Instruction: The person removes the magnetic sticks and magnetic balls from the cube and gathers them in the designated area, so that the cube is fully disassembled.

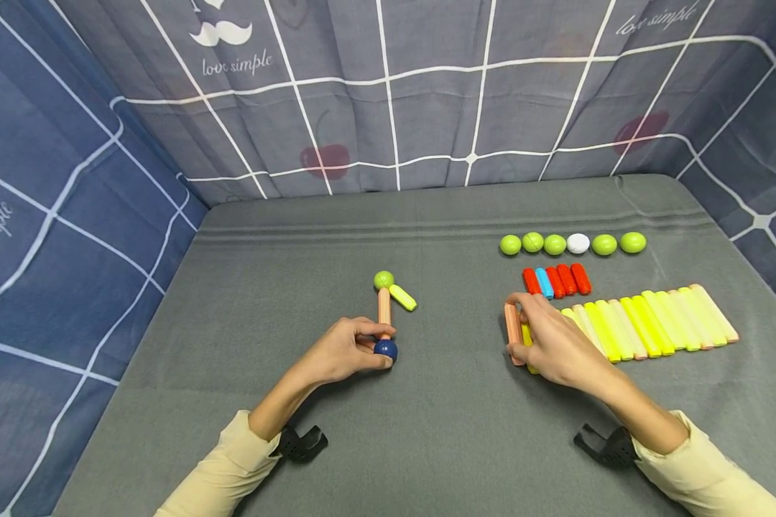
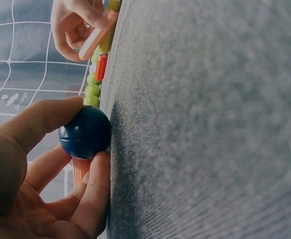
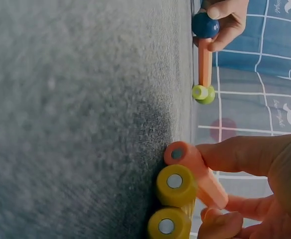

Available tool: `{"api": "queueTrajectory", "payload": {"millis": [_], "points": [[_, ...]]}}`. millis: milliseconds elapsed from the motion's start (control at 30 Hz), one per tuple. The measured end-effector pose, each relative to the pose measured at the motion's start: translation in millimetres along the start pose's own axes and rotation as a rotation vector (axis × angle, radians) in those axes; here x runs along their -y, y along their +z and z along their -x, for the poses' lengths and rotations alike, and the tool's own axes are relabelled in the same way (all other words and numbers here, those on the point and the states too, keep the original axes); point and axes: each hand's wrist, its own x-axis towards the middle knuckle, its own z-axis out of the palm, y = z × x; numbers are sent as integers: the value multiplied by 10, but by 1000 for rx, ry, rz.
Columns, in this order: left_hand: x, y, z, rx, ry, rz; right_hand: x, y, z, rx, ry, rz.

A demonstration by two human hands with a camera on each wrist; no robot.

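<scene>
My left hand pinches a dark blue ball between thumb and fingers, low over the grey cloth. An orange stick runs from that ball to a green ball, and a short yellow stick angles off beside the green ball. With thumb and fingertips my right hand holds another orange stick by its ends. That stick lies at the left end of a row of sticks, next to a yellow one with a silvery disc in its end.
Yellow and orange sticks lie side by side at the right. Behind them are several short red sticks with a blue one. Farther back stands a line of green balls with one white ball. Checked curtains surround the table.
</scene>
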Motion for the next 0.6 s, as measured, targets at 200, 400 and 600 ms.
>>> {"api": "queueTrajectory", "payload": {"millis": [200,400,600], "points": [[0,-5,8,-1,3,11,-4,-3,-20,40,28,29],[0,0,12,2,7,11,1,-5,-27,51,17,41],[4,-6,6,6,7,10,-3,-8,-28,46,-8,56]]}}
